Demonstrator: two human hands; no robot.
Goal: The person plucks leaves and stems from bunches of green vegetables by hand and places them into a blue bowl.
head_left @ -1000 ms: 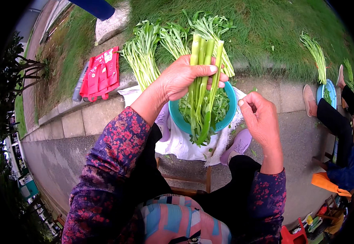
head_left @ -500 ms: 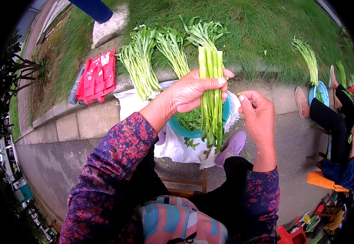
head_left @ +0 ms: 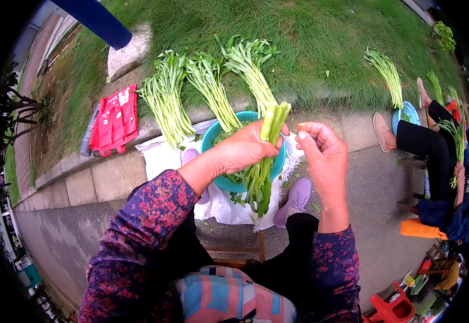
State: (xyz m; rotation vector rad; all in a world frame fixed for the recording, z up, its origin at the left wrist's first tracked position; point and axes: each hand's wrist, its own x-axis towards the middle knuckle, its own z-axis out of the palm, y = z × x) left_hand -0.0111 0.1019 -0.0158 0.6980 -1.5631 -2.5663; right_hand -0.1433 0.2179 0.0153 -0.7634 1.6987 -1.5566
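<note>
My left hand (head_left: 240,149) is wrapped round a small bunch of leafy green stalks (head_left: 260,183), cut ends pointing up and away, leaves hanging down toward me. Just right of it, my right hand (head_left: 323,151) is raised with thumb and index finger curled together. A tiny yellowish spot shows at its fingertips; what it is, I cannot make out. Beneath the hands stands a teal basin (head_left: 208,139) containing loose green leaves, partly hidden by my left hand and the bunch. The basin rests on a white cloth (head_left: 159,162).
Three larger bunches of greens (head_left: 164,105) lie along the kerb, leaves on the grass. Left of them are a red bag (head_left: 114,121) and a grey cylinder (head_left: 88,137). At right, another person's hand (head_left: 459,173) holds greens near a blue basin (head_left: 396,121). A red stool (head_left: 388,309) stands lower right.
The held bunch has turned, its cut ends now tipping away to the right. My view has shifted, moving the surroundings left and down. The right hand stays curled beside the bunch.
</note>
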